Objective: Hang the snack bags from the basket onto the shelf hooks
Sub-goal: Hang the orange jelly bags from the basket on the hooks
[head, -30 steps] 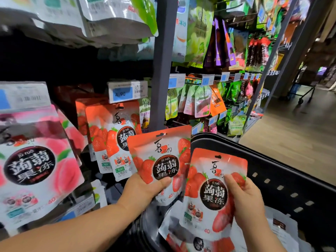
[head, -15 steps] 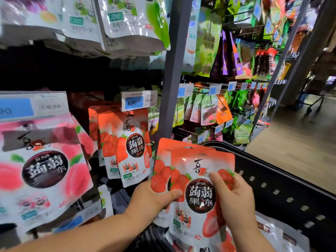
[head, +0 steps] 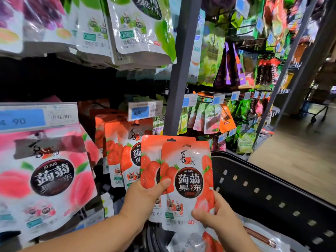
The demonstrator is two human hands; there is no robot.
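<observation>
The left hand (head: 145, 196) grips two glossy orange-red strawberry jelly pouches, thumb across both. The right hand (head: 219, 218) pinches the front strawberry pouch (head: 189, 160) at its lower right corner. The rear strawberry pouch (head: 151, 157) peeks out leftward. Both stand upright over the black perforated plastic basket (head: 263, 188) (more packets lie inside), just beside matching hanging pouches (head: 125, 151) under a blue price tag (head: 139, 112).

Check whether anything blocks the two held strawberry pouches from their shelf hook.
Nothing visible does. The two orange-red strawberry pouches, gripped by left hand and right hand, face open air before the hanging strawberry row. The hook itself hides behind the blue price label.
</observation>
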